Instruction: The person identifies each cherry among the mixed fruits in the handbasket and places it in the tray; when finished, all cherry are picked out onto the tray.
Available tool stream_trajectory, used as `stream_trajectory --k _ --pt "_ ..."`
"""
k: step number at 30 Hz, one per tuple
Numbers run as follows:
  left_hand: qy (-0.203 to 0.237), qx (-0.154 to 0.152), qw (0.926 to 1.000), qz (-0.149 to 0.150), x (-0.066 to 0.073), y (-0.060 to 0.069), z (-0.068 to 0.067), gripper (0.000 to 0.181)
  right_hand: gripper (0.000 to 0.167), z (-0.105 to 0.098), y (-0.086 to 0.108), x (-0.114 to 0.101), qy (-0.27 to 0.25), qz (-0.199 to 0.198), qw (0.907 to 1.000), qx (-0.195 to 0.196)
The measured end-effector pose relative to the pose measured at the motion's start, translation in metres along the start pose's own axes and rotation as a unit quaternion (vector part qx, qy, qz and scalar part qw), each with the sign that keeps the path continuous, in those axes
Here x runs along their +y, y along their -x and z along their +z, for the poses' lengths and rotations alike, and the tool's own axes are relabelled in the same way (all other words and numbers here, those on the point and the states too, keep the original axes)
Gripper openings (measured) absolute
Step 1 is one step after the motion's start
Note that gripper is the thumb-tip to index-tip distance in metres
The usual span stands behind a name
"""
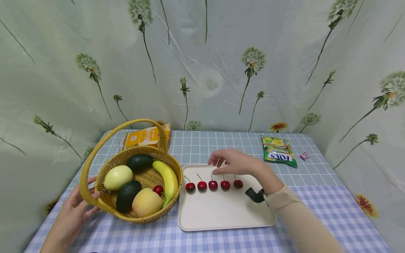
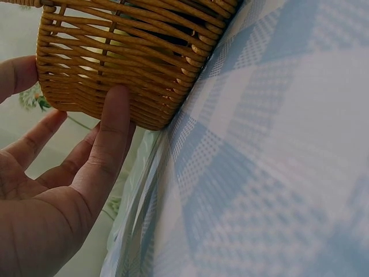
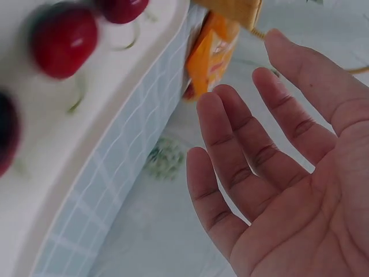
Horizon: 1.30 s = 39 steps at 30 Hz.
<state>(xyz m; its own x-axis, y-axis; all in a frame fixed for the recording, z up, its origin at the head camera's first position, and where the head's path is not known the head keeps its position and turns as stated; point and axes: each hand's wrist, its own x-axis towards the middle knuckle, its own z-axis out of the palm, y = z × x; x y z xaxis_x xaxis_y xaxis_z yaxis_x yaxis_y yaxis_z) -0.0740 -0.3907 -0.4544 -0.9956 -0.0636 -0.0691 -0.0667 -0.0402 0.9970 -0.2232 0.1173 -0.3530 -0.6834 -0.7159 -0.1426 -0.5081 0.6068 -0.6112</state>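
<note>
My left hand touches the left side of a yellow wicker basket, its fingers spread along the woven wall in the left wrist view. Inside the basket lie a banana, a peach, two dark green avocados, a pale yellow-green fruit and one cherry. Over the back of a cream tray hovers my right hand, fingers loosely bent, nothing held. Several stemmed cherries stand in a row on the tray below it.
Behind the basket is an orange snack packet. A green and yellow FOX'S bag lies at the back right, beside a small pink wrapped sweet. A checked cloth covers the table, and a dandelion-print curtain hangs behind.
</note>
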Motion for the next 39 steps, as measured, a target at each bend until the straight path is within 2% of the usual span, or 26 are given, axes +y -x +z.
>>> stream_trajectory --k 13,18,24,32,39 --pt "0.006 0.010 0.9998 -0.015 0.000 0.001 0.002 0.053 0.027 0.008 -0.053 -0.047 -0.001 -0.073 0.9954 -0.063" --pt "0.012 0.011 0.9998 -0.008 0.001 0.001 0.002 0.051 0.031 0.013 -0.071 -0.063 -0.005 -0.089 0.9926 -0.082" --pt "0.018 0.004 0.9998 0.000 0.000 0.001 0.001 0.052 0.034 0.020 -0.086 -0.075 -0.010 -0.090 0.9906 -0.103" --pt "0.018 0.007 0.9998 -0.003 0.000 0.001 0.000 0.051 0.035 0.032 -0.111 -0.096 0.014 -0.099 0.9856 -0.136" --pt "0.018 0.004 0.9998 -0.006 0.001 0.001 0.001 0.051 0.038 0.046 -0.134 -0.113 0.052 -0.069 0.9820 -0.168"
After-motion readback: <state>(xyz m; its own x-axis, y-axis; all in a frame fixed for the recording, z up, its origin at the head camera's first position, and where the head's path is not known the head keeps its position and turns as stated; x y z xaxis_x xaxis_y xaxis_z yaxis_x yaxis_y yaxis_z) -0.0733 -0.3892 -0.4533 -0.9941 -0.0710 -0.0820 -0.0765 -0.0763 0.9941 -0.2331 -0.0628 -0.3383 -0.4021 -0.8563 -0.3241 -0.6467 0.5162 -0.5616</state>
